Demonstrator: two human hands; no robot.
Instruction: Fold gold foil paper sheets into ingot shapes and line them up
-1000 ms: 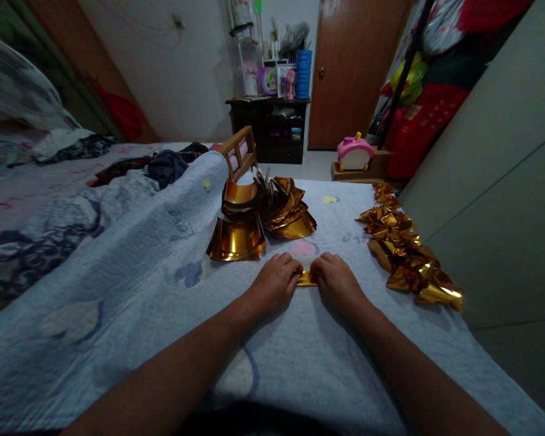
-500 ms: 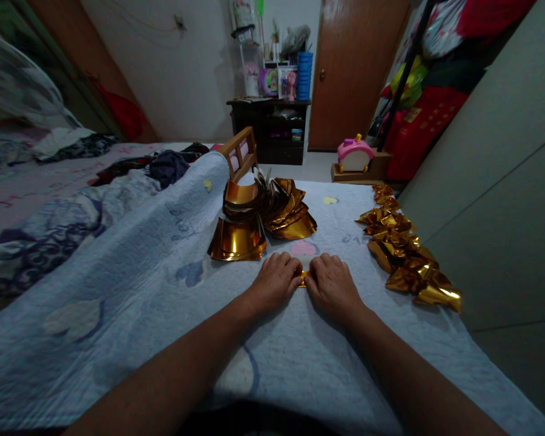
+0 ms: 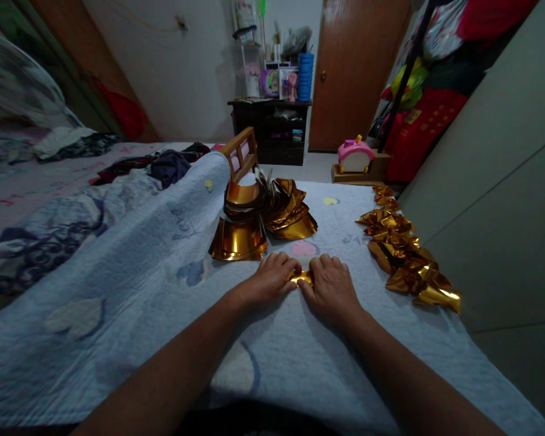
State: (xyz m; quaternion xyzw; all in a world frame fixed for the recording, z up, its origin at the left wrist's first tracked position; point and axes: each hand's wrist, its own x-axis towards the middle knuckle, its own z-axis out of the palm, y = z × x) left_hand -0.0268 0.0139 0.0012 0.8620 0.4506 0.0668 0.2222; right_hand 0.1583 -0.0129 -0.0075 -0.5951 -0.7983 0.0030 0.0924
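My left hand (image 3: 272,277) and my right hand (image 3: 329,284) lie side by side on a pale blue quilt (image 3: 131,284), knuckles up, fingers curled down. Between them shows a small piece of gold foil paper (image 3: 301,277), and both hands pinch and press it against the quilt. Most of the paper is hidden under my fingers. Just beyond my left hand stands a stack of flat gold foil sheets (image 3: 238,239), with more curled sheets (image 3: 286,209) behind it.
A row of folded gold foil pieces (image 3: 404,254) runs along the quilt's right edge beside a grey cabinet wall (image 3: 495,200). A wooden frame (image 3: 240,151) stands behind the stacks. Clothes lie on the bed at left. A dark shelf and a door are at the back.
My hands have drawn closer together over the gold paper, so less of it shows between them. The stacks and the folded pieces have not moved.
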